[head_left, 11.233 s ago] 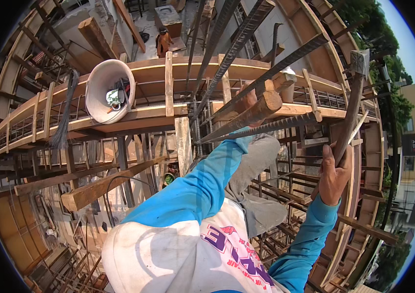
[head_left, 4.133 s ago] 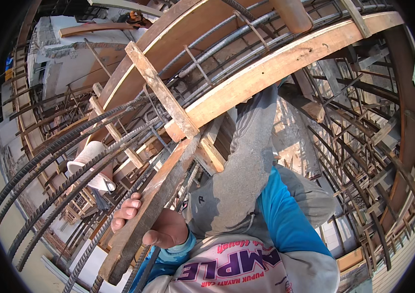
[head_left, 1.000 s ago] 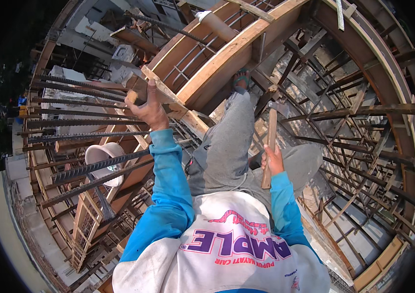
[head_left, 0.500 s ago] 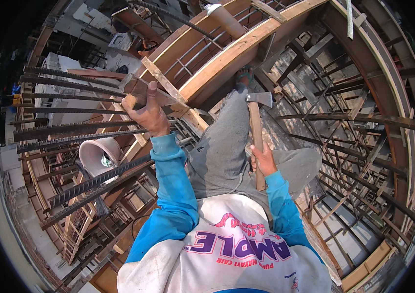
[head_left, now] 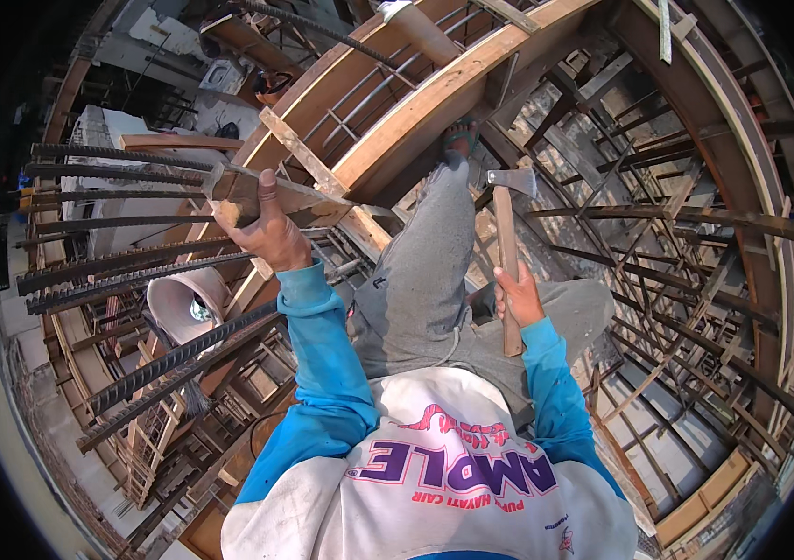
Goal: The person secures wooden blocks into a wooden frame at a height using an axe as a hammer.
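Head view, left hand (head_left: 275, 233): is closing around the end of the timber (head_left: 234, 189), thumb upright on the near side; some fingers are hiding behind the wood.
Head view, right hand (head_left: 521, 297): is gripping the hatchet (head_left: 506, 229) low on its handle, fingers wrapped.
Timber: is lying off the near left corner of the form (head_left: 443, 98), one end in the left hand, the other running toward that corner; can't tell if it's touching.
Hatchet: is standing roughly upright, head up, just right of the raised leg; blade is staying clear of the timber.
Form done: side boards are standing, a strip (head_left: 302, 149) is bridging the top edges near the left end, steel is lying between the boards.
Timber status: is being hand-held at one end; fixing at the other can't be told. No cut is showing clearly. What's left can't be read from this view.
Bars (head_left: 126, 252): are jutting out past the form's left end, below the timber.
Bucket (head_left: 168, 303): is tilting, mouth showing, behind the lower bars; something white is sitting inside.
Bottle (head_left: 420, 33): is leaning at the form's far edge, pale cap up.
Shirt (head_left: 406, 523) writing: big purple capitals plus smaller pink-red lines are running upside down across the chest; legible, wording not copied.
Tool labels: none are showing on hatchet or timber.
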Action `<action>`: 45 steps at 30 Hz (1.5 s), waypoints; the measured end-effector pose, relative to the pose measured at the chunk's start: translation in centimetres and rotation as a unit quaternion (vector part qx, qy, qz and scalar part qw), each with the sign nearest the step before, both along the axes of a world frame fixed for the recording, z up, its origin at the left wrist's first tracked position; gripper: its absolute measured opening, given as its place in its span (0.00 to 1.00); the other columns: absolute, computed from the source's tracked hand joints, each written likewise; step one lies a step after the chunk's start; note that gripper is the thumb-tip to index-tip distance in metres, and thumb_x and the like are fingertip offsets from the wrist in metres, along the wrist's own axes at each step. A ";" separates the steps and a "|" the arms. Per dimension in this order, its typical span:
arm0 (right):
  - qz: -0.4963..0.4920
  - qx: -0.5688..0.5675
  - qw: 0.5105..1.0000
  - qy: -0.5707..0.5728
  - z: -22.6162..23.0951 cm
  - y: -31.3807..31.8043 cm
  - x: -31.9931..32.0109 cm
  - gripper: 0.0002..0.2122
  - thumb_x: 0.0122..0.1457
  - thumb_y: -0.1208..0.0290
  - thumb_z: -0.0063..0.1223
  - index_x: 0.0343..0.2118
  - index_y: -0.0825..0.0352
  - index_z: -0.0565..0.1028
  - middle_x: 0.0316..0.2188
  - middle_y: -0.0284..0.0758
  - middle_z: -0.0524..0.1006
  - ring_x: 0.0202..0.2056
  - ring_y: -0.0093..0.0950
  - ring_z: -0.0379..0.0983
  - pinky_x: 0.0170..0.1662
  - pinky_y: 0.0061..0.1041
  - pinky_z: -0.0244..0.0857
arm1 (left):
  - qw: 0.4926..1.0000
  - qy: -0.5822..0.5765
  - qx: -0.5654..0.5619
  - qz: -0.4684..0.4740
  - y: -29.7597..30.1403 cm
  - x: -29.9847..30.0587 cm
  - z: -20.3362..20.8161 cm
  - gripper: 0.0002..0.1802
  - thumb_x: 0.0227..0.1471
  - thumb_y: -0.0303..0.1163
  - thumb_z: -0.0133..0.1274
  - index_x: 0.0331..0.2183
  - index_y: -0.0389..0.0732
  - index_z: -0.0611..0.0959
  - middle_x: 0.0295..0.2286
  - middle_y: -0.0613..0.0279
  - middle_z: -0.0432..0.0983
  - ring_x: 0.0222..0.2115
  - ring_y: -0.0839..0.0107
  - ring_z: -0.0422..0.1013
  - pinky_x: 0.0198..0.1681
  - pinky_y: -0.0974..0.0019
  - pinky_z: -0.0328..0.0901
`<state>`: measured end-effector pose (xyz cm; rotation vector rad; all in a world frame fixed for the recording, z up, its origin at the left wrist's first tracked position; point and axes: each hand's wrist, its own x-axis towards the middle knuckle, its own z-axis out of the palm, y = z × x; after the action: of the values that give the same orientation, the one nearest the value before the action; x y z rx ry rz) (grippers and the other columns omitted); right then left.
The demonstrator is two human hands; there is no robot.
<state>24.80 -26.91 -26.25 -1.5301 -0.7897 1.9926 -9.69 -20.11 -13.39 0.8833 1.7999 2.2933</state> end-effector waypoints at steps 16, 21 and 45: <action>0.040 0.010 0.999 0.012 1.5 0.6 -2.2 0.18 0.59 0.62 0.54 0.46 0.67 0.63 0.15 0.30 0.66 0.11 0.20 0.62 0.13 0.21 0.58 | 1.000 -0.007 0.008 -0.013 -0.2 0.9 0.5 0.22 0.46 0.35 0.65 0.38 0.39 0.71 0.36 0.62 0.72 0.37 0.73 0.68 0.44 0.68 0.66; 0.079 0.055 0.993 0.075 6.1 3.0 -6.7 0.16 0.59 0.62 0.53 0.42 0.67 0.64 0.15 0.30 0.66 0.13 0.19 0.62 0.14 0.21 0.58 | 1.000 -0.004 0.007 0.009 -0.5 0.3 0.8 0.23 0.48 0.37 0.64 0.41 0.39 0.71 0.38 0.63 0.70 0.38 0.73 0.67 0.45 0.68 0.65; 0.572 0.369 0.700 -0.215 13.2 26.1 -20.9 0.20 0.45 0.71 0.60 0.43 0.67 0.71 0.25 0.39 0.76 0.23 0.32 0.74 0.25 0.32 0.68 | 0.995 -0.083 0.013 -0.055 -2.4 0.2 -0.1 0.31 0.50 0.39 0.60 0.51 0.37 0.68 0.44 0.63 0.68 0.45 0.71 0.64 0.51 0.66 0.58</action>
<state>3.92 -0.79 -13.01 -0.9791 -2.8486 1.4372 -9.52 -22.47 -13.51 0.7506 1.6156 2.2534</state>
